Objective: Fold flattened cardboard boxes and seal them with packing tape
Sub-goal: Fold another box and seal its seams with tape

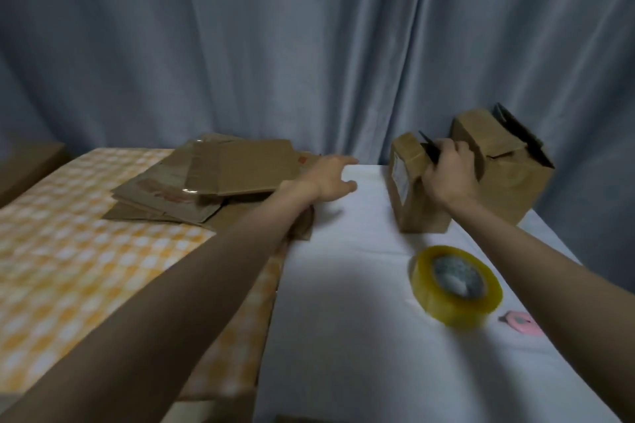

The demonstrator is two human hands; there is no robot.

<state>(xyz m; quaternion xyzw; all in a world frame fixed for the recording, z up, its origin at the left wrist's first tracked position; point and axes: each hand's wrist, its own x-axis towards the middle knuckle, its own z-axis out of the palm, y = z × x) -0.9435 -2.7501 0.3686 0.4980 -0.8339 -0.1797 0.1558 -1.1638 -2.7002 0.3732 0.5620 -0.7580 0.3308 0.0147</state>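
pale label on small box (pixel 400 178), print too blurred to read

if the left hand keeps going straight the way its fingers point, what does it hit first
Probably nothing on the table: the left hand points right and slightly away over bare white cloth; next in line is likely the curtain, though depth is unclear.

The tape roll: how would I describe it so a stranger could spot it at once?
Look at the white cloth covering the right half of the table, nearer than the two folded cardboard boxes. The tape roll lies flat there, beside a small pink object. It is the only round, yellowish see-through ring among brown cardboard.
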